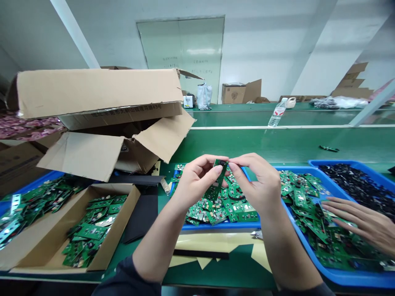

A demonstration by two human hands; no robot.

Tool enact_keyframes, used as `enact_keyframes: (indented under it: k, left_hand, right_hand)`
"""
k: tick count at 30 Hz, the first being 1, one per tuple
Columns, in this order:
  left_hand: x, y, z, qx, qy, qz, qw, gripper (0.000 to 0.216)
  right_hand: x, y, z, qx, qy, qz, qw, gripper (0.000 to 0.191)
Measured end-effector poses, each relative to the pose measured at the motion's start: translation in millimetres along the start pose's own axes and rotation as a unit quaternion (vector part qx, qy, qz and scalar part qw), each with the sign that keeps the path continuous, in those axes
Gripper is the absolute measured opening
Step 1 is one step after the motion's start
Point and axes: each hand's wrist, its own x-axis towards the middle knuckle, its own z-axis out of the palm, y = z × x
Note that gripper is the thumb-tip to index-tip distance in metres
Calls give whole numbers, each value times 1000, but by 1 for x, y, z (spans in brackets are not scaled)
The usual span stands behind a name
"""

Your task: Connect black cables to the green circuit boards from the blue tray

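Note:
A green circuit board (219, 181) is gripped between the thumb and fingers of my left hand (202, 174), tilted above a blue tray (222, 225) full of similar boards. My right hand (257, 176) is closed, its thumb and index finger pinching at the board's upper right corner. Whether a small part also sits between those fingertips is hidden. Near the board's top end is a small black component (222, 163).
Another person's hand (364, 222) lies over boards in the right blue tray (348, 277). Black parts (354, 181) fill a tray behind it. A cardboard box of boards (123, 230) and large open cartons (101, 90) stand left. Cutters (257, 234) lie at the front; a bottle (277, 113) stands behind.

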Motion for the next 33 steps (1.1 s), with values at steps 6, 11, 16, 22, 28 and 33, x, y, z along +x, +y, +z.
enact_keyframes:
  k: [6, 11, 16, 22, 28, 33]
  left_hand:
    - [0, -1, 1, 6, 12, 17, 1000, 25]
    - [0, -5, 5, 33, 45, 56, 997, 26]
    - [2, -7, 6, 14, 42, 57, 997, 23]
    - [2, 0, 1, 6, -1, -1, 1000, 24]
    - [1, 5, -3, -9, -40, -41, 998, 25]
    - [-2, 6, -6, 10, -47, -34, 998, 28]
  right_hand:
    - [-1, 2, 3, -31, 15, -20, 999, 9]
    - [0, 2, 2, -33, 21, -21, 999, 10]
    - [0, 3, 1, -45, 25, -35, 998, 9]
    - [0, 6, 0, -51, 34, -56, 997, 12]
    - [0, 6, -2, 13, 14, -64, 998, 15]
    - [-4, 6, 0, 127, -32, 19, 991, 57]
